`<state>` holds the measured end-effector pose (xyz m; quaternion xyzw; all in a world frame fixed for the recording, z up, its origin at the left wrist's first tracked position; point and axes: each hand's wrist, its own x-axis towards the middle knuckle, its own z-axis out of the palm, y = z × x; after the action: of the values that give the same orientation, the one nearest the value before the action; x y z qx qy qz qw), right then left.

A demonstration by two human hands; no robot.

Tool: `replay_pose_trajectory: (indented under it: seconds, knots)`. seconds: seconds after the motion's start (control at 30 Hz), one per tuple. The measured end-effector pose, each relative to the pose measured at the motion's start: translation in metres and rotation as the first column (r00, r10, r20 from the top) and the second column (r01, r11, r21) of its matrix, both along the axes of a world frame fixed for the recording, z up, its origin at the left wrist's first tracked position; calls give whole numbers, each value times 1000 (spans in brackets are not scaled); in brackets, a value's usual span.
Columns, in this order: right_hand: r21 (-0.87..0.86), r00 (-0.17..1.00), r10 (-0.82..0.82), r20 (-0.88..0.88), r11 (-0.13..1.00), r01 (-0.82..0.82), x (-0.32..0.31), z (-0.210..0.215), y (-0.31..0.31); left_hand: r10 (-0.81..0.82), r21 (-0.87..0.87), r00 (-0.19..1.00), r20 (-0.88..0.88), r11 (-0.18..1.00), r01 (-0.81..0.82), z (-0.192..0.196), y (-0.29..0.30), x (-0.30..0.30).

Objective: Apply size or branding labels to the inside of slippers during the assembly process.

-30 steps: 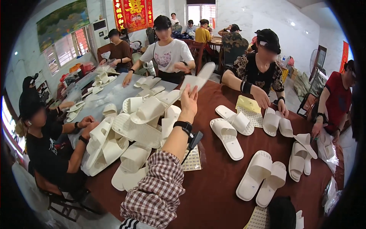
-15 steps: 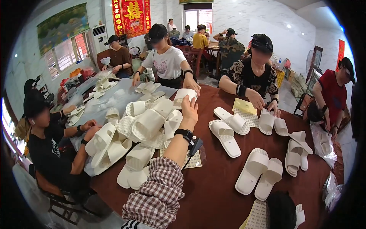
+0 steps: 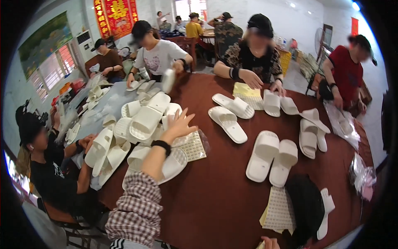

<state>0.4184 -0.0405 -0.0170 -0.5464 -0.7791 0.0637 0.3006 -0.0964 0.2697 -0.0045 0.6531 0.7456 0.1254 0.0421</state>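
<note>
My left hand (image 3: 181, 124), in a checkered sleeve, reaches over the right edge of a heap of white slippers (image 3: 145, 120). Its fingers are spread, with nothing in them. Below and beside it lies a sheet of small printed stickers (image 3: 194, 147) with a clear plastic bag at its edge. A white slipper (image 3: 176, 164) sits partly behind my wrist. At the lower edge, my right hand (image 3: 270, 243) shows only its curled fingers, beside the edge of a pale yellow sheet (image 3: 261, 245); the rest is cut off.
Slipper pairs (image 3: 271, 157) lie across the brown tabletop (image 3: 199, 207). More sticker sheets (image 3: 281, 209) lie beside a dark rounded shape (image 3: 306, 207) at the near right. Co-workers surround the table; one in white (image 3: 159, 56) holds a slipper (image 3: 168, 81), another handles slippers at the far side.
My left hand has drawn back from the slipper it was touching, and the co-worker in white now holds that slipper. My right hand has come into view at the lower edge.
</note>
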Motion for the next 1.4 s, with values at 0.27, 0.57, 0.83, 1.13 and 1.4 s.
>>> replay_pose_trajectory:
  seconds: [0.27, 0.57, 0.83, 1.13, 1.4]
  knots:
    - [24, 997, 39, -60, 999, -38, -2, -3, 1, 1, -287, 939, -345, 952, -107, 20, -79, -33]
    - [-44, 999, -20, -41, 999, 18, -3, -8, -1, -451, -79, 872, 190, 878, 471, 77, -131, 82]
    - [-108, 998, 9, -54, 994, -15, 2, 2, 2, -733, -29, 586, 347, 616, 787, 49, -95, 235]
    - [-46, 999, 26, -29, 999, -27, 3, -8, 6, -456, 88, 890, 11, 887, 453, -51, 6, 357]
    - [-65, 999, 18, -40, 998, -20, -1, 1, 0, -359, 250, 893, 273, 922, 295, -55, -3, 365]
